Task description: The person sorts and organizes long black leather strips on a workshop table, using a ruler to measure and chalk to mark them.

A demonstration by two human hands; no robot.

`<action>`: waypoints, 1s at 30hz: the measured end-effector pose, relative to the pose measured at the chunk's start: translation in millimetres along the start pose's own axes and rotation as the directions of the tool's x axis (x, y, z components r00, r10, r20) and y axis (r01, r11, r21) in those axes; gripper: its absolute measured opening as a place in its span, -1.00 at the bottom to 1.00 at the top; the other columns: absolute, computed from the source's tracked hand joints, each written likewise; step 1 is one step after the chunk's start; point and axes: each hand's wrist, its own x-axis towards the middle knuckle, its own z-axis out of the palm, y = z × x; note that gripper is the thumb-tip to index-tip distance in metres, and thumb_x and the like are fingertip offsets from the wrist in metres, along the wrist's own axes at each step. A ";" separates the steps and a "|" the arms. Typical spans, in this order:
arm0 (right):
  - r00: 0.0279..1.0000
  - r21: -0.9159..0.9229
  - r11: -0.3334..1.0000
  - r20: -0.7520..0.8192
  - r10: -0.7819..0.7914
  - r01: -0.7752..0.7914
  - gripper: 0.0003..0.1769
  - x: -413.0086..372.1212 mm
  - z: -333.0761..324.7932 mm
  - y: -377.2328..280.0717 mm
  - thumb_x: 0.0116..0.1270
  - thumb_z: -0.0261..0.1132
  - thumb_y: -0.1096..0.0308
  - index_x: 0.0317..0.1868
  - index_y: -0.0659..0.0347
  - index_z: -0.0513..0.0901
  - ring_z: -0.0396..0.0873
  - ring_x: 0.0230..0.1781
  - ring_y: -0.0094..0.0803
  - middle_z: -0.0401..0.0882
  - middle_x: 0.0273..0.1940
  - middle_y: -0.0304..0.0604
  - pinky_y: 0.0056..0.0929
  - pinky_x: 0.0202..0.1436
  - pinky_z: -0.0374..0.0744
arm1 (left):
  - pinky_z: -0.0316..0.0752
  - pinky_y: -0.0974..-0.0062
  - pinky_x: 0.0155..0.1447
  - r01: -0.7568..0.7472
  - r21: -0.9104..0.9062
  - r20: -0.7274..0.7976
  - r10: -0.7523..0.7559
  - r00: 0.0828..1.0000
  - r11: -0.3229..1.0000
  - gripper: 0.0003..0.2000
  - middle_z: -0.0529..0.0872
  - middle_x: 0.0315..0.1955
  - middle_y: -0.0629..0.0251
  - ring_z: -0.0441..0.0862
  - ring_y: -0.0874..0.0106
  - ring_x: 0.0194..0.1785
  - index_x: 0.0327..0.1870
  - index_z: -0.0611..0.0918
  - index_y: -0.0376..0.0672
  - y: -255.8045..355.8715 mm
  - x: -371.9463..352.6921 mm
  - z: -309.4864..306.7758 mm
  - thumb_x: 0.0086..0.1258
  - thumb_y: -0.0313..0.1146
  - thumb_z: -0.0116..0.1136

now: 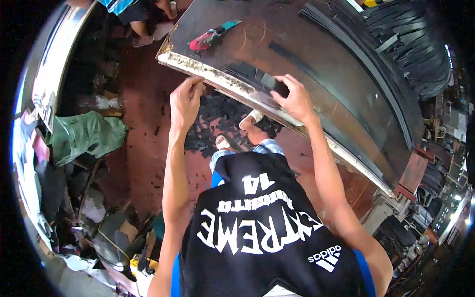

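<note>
My left hand (186,102) hangs just off the near edge of the dark table (341,91), its fingers curled together. Whether anything is pinched in them is hidden. My right hand (297,101) is over the worn pale table edge (217,74), thumb and forefinger apart in a curve with nothing visible between them. Close to its fingertips lie small flat black pieces (250,72) on the tabletop. Farther back rests a tool with a red wrapped handle and a teal end (213,36), out of reach of both hands.
Long black strips (358,47) lie along the table's far side, with a stack of black sheets (410,47) beyond. Black scraps (213,119) litter the red floor around my feet. A green sack (89,134) is at left. Another person's legs (138,24) show at upper left.
</note>
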 end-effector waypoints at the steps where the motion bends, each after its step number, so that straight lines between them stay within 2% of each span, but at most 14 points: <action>1: 1.000 0.019 1.000 0.005 0.007 -0.008 -0.56 -0.6 -1.8 1.9 0.20 0.43 0.25 0.09 0.18 0.65 0.65 -0.06 -0.03 0.65 -0.06 -0.05 -0.21 0.02 0.60 | 0.54 0.60 -0.12 0.047 -0.003 -0.006 -0.047 0.999 0.999 -0.80 0.78 -0.36 0.23 0.68 0.56 -0.29 0.00 0.71 -0.30 3.8 15.6 10.2 0.48 -0.44 0.16; 4: 0.998 0.162 0.985 -0.007 0.068 -0.066 -0.58 -0.7 -10.0 -1.7 0.19 0.44 0.27 0.06 0.21 0.69 0.66 -0.06 -0.07 0.66 -0.05 -0.05 -0.27 0.00 0.59 | 0.60 0.56 -0.11 0.115 0.062 0.058 -0.119 0.991 0.991 -0.79 0.78 -0.35 0.19 0.70 0.55 -0.27 0.01 0.70 -0.31 3.7 39.5 36.7 0.49 -0.41 0.17; 5: 0.998 0.175 0.982 -0.001 0.066 -0.065 -0.58 -0.5 -11.8 -0.9 0.19 0.44 0.27 0.06 0.21 0.69 0.66 -0.06 -0.07 0.66 -0.05 -0.05 -0.27 0.00 0.59 | 0.63 0.53 -0.11 0.134 0.041 0.089 -0.137 0.987 0.990 -0.78 0.80 -0.32 0.21 0.74 0.52 -0.21 0.01 0.71 -0.31 -1.1 40.4 46.8 0.51 -0.38 0.15; 6: 0.997 0.236 0.970 -0.018 0.069 -0.063 -0.57 -0.8 -13.5 0.1 0.19 0.44 0.27 0.06 0.23 0.69 0.68 -0.05 -0.12 0.69 -0.05 -0.05 -0.29 0.02 0.59 | 0.62 0.52 -0.14 0.249 -0.079 0.145 -0.236 0.961 0.965 -0.77 0.80 -0.30 0.18 0.73 0.49 -0.25 0.02 0.71 -0.31 6.4 39.9 54.0 0.50 -0.37 0.15; 7: 0.997 0.294 0.954 -0.034 0.076 -0.063 -0.57 -1.5 -14.5 0.9 0.19 0.45 0.27 0.06 0.24 0.69 0.69 -0.05 -0.16 0.71 -0.04 -0.04 -0.32 0.04 0.59 | 0.61 0.50 -0.16 0.364 -0.194 0.212 -0.324 0.922 0.911 -0.76 0.81 -0.27 0.15 0.73 0.46 -0.28 0.02 0.71 -0.32 14.7 36.0 61.9 0.49 -0.36 0.15; 9: 0.994 0.321 0.941 0.003 0.106 -0.102 -0.56 -0.4 -14.5 5.9 0.20 0.45 0.26 0.07 0.26 0.69 0.69 -0.05 -0.23 0.73 -0.04 -0.04 -0.35 0.06 0.58 | 0.65 0.49 -0.07 0.437 -0.509 0.357 -0.280 0.891 0.741 -0.69 0.80 -0.16 0.13 0.76 0.41 -0.15 0.13 0.64 -0.39 19.0 23.7 81.1 0.53 -0.36 0.10; 11: 0.990 0.337 0.931 0.052 0.129 -0.139 -0.55 1.1 -13.9 9.1 0.21 0.45 0.25 0.08 0.28 0.69 0.70 -0.04 -0.31 0.74 -0.04 -0.04 -0.38 0.07 0.58 | 0.64 0.45 0.05 0.560 -0.634 0.482 -0.294 0.825 0.533 -0.58 0.75 -0.01 0.02 0.74 0.31 0.04 0.31 0.47 -0.47 28.5 12.6 100.5 0.53 -0.39 0.06; 14: 0.964 0.428 0.866 0.162 0.209 -0.259 -0.56 3.6 -14.1 10.5 0.27 0.45 0.25 0.10 0.30 0.67 0.65 -0.06 -0.46 0.74 -0.07 -0.10 -0.42 0.09 0.56 | 0.63 0.42 0.10 0.591 -0.693 0.523 -0.276 0.807 0.413 -0.56 0.73 0.02 0.02 0.72 0.28 0.07 0.34 0.45 -0.46 21.7 -1.2 130.6 0.50 -0.43 0.08; 17: 0.963 0.387 0.884 0.165 0.214 -0.263 -0.54 4.5 -14.0 8.9 0.27 0.45 0.26 0.11 0.33 0.65 0.65 -0.06 -0.44 0.74 -0.08 -0.12 -0.42 0.11 0.55 | 0.63 0.42 0.10 0.615 -0.709 0.564 -0.247 0.788 0.346 -0.56 0.72 0.01 0.02 0.72 0.28 0.06 0.34 0.45 -0.46 15.1 -2.9 136.2 0.48 -0.49 0.09; 19: 0.965 0.366 0.898 0.178 0.190 -0.245 -0.54 4.3 -15.4 5.4 0.27 0.45 0.29 0.12 0.34 0.64 0.64 -0.07 -0.45 0.73 -0.08 -0.14 -0.43 0.12 0.54 | 0.64 0.44 0.08 0.670 -0.707 0.608 -0.289 0.739 0.226 -0.59 0.73 -0.05 0.03 0.73 0.31 -0.01 0.31 0.48 -0.47 31.0 -2.5 124.8 0.47 -0.51 0.09; 21: 0.962 0.383 0.886 0.181 0.206 -0.262 -0.56 5.9 -14.6 4.2 0.28 0.45 0.33 0.13 0.33 0.64 0.63 -0.07 -0.48 0.73 -0.07 -0.15 -0.45 0.11 0.54 | 0.65 0.45 0.06 0.664 -0.713 0.590 -0.317 0.742 0.227 -0.63 0.75 -0.10 0.06 0.74 0.35 -0.07 0.26 0.52 -0.46 31.7 -0.9 120.8 0.46 -0.52 0.10; 23: 0.957 0.366 0.890 0.200 0.208 -0.270 -0.56 8.8 -14.1 4.1 0.29 0.45 0.36 0.14 0.32 0.63 0.62 -0.08 -0.50 0.73 -0.07 -0.17 -0.46 0.10 0.54 | 0.65 0.45 0.03 0.641 -0.675 0.566 -0.300 0.768 0.365 -0.66 0.76 -0.12 0.07 0.74 0.37 -0.11 0.21 0.55 -0.47 24.4 1.4 120.8 0.47 -0.51 0.10; 29: 0.952 0.370 0.881 0.192 0.238 -0.295 -0.56 9.0 -12.4 6.6 0.30 0.44 0.36 0.15 0.31 0.63 0.61 -0.11 -0.53 0.72 -0.10 -0.20 -0.49 0.06 0.55 | 0.65 0.48 -0.04 0.603 -0.655 0.551 -0.259 0.794 0.456 -0.67 0.77 -0.12 0.08 0.74 0.41 -0.16 0.18 0.58 -0.49 18.1 6.1 116.5 0.45 -0.54 0.07; 30: 0.951 0.351 0.888 0.192 0.242 -0.297 -0.57 9.6 -12.6 5.6 0.29 0.45 0.35 0.14 0.30 0.63 0.61 -0.11 -0.54 0.72 -0.12 -0.21 -0.50 0.05 0.54 | 0.65 0.47 -0.05 0.576 -0.618 0.534 -0.252 0.807 0.535 -0.67 0.79 -0.12 0.06 0.75 0.40 -0.17 0.16 0.59 -0.47 15.6 7.2 117.0 0.43 -0.53 0.09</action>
